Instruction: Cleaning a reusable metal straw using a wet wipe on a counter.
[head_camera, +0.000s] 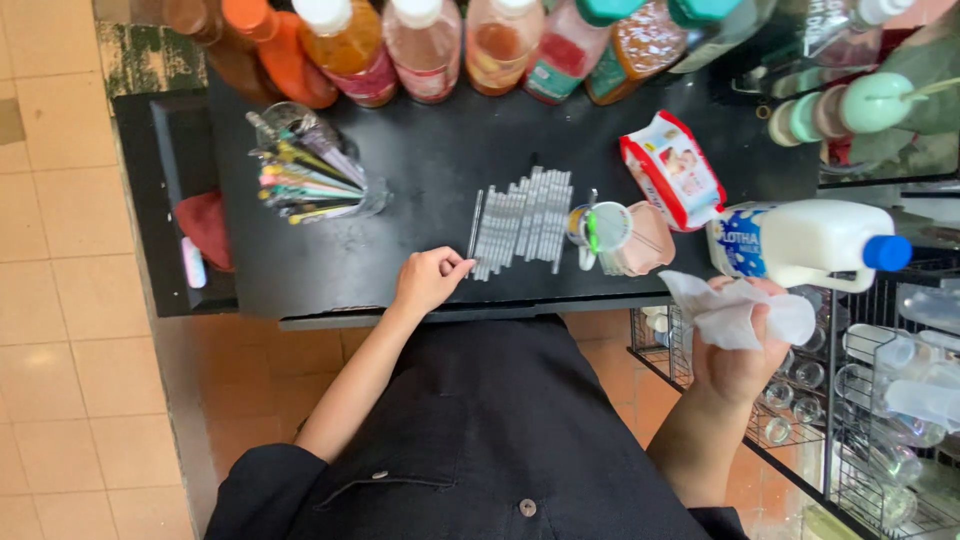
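Black table (420, 170) carries a row of thin silver-grey wrapped sticks (525, 220) near its front edge. The left hand (428, 280) rests at that edge, fingers (455, 266) pinched narrow on the end stick. The right hand (740, 345), off the table's right front corner, clutches a crumpled white tissue (735, 312), just below a white plastic milk bottle with a blue cap (805, 243) lying on its side.

Left hand (428, 280) out ahead, palm down, fingers curled, thumb and forefinger pinched together at the tips. Right hand (742, 345) nearer and off to the right, raised with fingers closed in a loose fist. Both forearms bare, elbows bent.
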